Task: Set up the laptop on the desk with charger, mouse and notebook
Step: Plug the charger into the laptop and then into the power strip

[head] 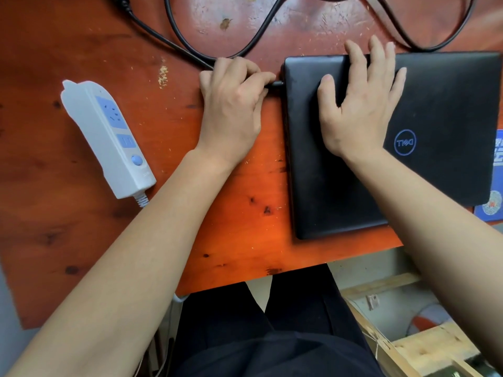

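A closed black laptop (441,110) with a blue round logo lies on the right part of the orange wooden desk (239,235). My right hand (359,104) rests flat on its lid, fingers spread. My left hand (234,104) is closed around the black charger plug (275,84), whose tip meets the laptop's left side. The charger cable (217,54) loops away across the back of the desk. No mouse is in view. A blue item (496,186) pokes out from under the laptop's right edge; I cannot tell what it is.
A white power strip (109,137) with blue sockets and a blue button lies at an angle on the desk's left part. The desk's front edge runs just past the laptop's near corner. Below it are my dark trousers (272,336) and wooden planks (424,346) on the floor.
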`<state>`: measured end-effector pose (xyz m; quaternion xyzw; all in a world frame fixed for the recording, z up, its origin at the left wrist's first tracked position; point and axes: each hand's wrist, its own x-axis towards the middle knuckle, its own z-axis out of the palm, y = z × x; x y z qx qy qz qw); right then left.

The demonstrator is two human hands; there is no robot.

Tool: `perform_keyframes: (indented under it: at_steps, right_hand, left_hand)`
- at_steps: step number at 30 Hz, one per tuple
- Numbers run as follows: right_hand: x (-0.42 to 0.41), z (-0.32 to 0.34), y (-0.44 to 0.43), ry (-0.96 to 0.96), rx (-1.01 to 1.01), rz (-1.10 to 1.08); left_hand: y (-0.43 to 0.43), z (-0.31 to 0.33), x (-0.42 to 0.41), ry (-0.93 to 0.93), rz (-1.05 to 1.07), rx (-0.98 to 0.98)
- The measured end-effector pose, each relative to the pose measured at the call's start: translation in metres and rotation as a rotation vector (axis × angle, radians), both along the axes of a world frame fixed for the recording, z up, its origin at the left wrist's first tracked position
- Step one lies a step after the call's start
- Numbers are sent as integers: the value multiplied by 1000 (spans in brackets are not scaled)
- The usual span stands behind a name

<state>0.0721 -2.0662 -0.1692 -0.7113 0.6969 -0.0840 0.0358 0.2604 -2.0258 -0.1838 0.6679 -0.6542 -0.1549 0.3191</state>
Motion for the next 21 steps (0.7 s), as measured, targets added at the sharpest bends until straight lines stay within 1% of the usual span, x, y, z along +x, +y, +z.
perform_keyframes:
  at_steps: [11,16,19,21]
  right_hand:
    - [0,-1,1,4,-13,5]
    - [-1,-4,1,11,-26,1]
    - [0,-3,1,5,-13,-3]
    - [1,-2,1,5,-11,1]
  left_hand:
    - [3,2,-6,72,-5,-87]
    - [1,3,-5,115,31,-52]
    - [1,6,-1,150,5,-23]
    - [1,6,4,85,-39,9]
